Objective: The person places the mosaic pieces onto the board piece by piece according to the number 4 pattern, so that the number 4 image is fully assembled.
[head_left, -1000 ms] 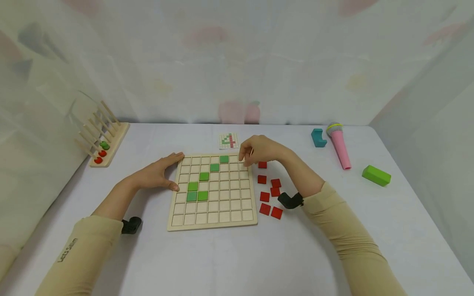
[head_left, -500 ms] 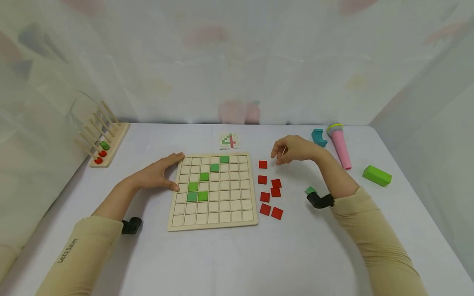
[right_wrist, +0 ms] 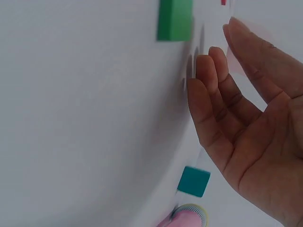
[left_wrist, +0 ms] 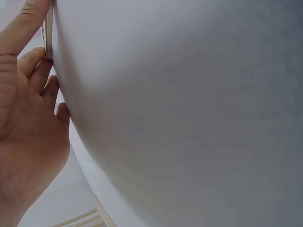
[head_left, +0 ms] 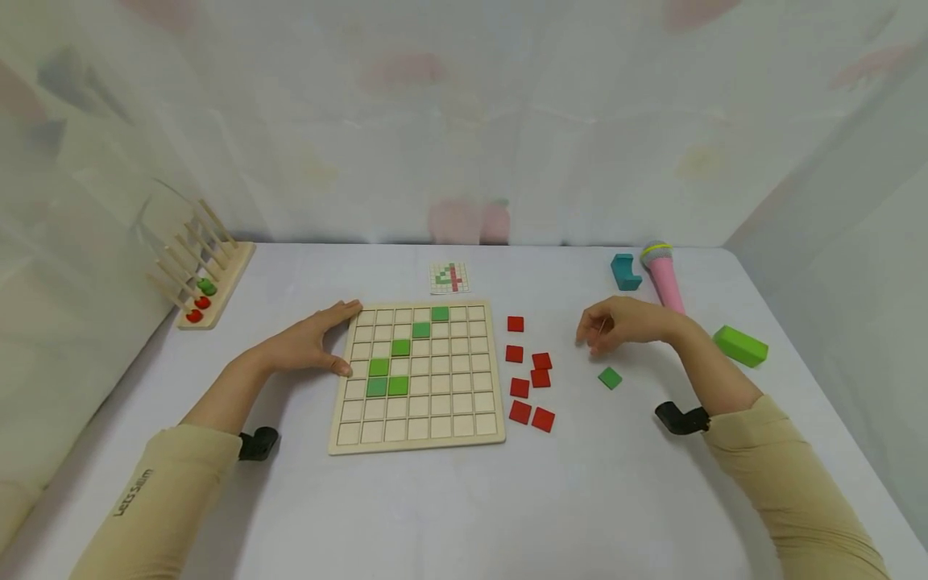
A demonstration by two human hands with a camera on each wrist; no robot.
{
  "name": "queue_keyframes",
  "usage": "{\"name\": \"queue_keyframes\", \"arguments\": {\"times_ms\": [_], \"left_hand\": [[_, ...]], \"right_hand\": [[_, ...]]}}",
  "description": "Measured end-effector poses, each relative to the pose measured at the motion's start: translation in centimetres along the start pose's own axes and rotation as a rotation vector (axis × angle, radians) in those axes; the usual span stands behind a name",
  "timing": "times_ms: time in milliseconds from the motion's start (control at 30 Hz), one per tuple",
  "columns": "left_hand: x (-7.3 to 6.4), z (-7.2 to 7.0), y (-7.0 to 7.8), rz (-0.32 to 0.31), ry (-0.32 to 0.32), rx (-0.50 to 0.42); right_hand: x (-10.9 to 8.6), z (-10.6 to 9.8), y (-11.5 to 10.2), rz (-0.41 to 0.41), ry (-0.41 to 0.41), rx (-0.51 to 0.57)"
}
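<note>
My left hand [head_left: 308, 341] rests at the left edge of a wooden grid board [head_left: 416, 448], thumb and fingers spread along its rim. In the left wrist view the fingertips touch the board's edge [left_wrist: 49, 33]. Several green tiles, one of them a green tile [head_left: 400, 347], lie in the board's squares in a slanting row with a short step at its lower end. My right hand [head_left: 629, 322] hovers right of the board with loosely bent fingers and nothing in them. Just below it on the table lies a loose green tile [head_left: 610, 378], also seen as a green tile [right_wrist: 175, 20] in the right wrist view.
Several loose red tiles, such as a red tile [head_left: 514, 354], lie right of the board. A small pattern card [head_left: 449, 278] is behind it. A peg stand [head_left: 230, 270] with beads is at left. Right: a teal block [head_left: 625, 272], a pink toy microphone [head_left: 665, 282], a green block [head_left: 740, 345].
My right hand has moved from the board's upper right corner rightward, then toward the loose green tile, which has come into full view. The left hand has stayed on the board's edge.
</note>
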State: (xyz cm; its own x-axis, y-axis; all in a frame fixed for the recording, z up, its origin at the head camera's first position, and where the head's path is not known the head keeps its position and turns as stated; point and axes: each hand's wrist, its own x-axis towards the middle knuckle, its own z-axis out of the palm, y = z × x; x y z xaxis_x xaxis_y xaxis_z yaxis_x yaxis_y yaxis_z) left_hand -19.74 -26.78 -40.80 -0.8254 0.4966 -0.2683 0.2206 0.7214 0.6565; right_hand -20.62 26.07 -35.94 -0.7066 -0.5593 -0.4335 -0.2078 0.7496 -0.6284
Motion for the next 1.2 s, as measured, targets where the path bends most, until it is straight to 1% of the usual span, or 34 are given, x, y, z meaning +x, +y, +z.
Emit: {"name": "queue_keyframes", "arguments": {"times_ms": [200,400,500,667,900,1200], "left_hand": [[0.0,0.0,0.1,0.008,0.0,0.001],[0.0,0.1,0.0,0.005,0.005,0.012],[0.1,0.2,0.0,0.003,0.004,0.019],[0.0,0.1,0.1,0.002,0.0,0.014],[0.1,0.2,0.0,0.009,0.004,0.023],[0.0,0.0,0.2,0.006,0.001,0.019]], "right_hand": [[-1.2,0.3,1.0,-0.007,-0.025,0.005],[-1.7,0.8,1.4,0.033,-0.066,0.06],[-1.8,1.0,1.4,0.039,-0.074,0.063],[-1.9,1.3,1.6,0.019,-0.074,0.041],[-2.0,1.5,1.8,0.007,-0.078,0.037],[-2.1,1.8,2.0,-0.02,-0.07,0.023]]}}
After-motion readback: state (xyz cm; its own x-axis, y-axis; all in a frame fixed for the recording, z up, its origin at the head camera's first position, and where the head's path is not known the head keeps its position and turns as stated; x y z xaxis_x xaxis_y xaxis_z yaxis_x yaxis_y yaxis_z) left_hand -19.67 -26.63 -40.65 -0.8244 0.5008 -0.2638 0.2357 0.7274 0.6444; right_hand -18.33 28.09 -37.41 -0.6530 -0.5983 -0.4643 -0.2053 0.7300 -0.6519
